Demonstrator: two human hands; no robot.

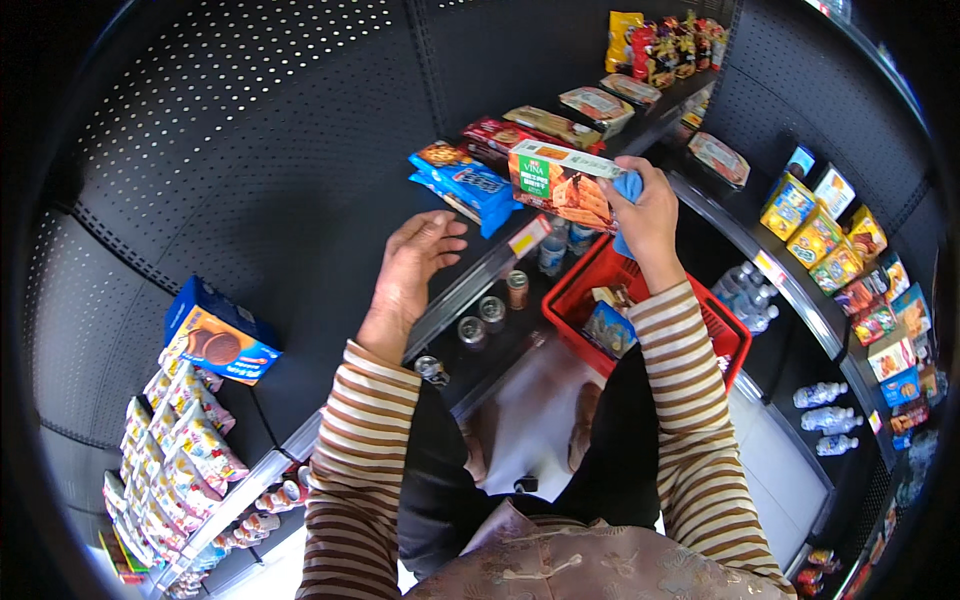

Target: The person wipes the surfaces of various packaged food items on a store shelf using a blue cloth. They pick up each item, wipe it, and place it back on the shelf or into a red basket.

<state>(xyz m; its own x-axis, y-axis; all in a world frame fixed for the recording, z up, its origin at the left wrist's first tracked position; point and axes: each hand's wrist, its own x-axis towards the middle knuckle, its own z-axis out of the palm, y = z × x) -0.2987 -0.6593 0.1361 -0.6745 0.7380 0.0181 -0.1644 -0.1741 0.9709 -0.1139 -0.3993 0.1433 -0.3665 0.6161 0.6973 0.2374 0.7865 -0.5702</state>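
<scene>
My right hand (651,225) grips the end of a biscuit box (564,184) with a brown and green front, held up above the shelf edge. A blue cloth (627,196) is bunched in the same hand, against the box. My left hand (421,259) is raised over the black shelf (345,285) with its fingers apart and nothing in it. Just beyond its fingertips lies a blue biscuit packet (469,184). Red packets (491,139) lie behind that, partly hidden by the box.
A red shopping basket (559,300) holding packaged goods stands below my right forearm. Drink cans (492,309) line the lower shelf. To the left are a blue biscuit box (221,330) and bagged snacks (176,450). Boxed snacks (814,236) fill the right-hand shelf.
</scene>
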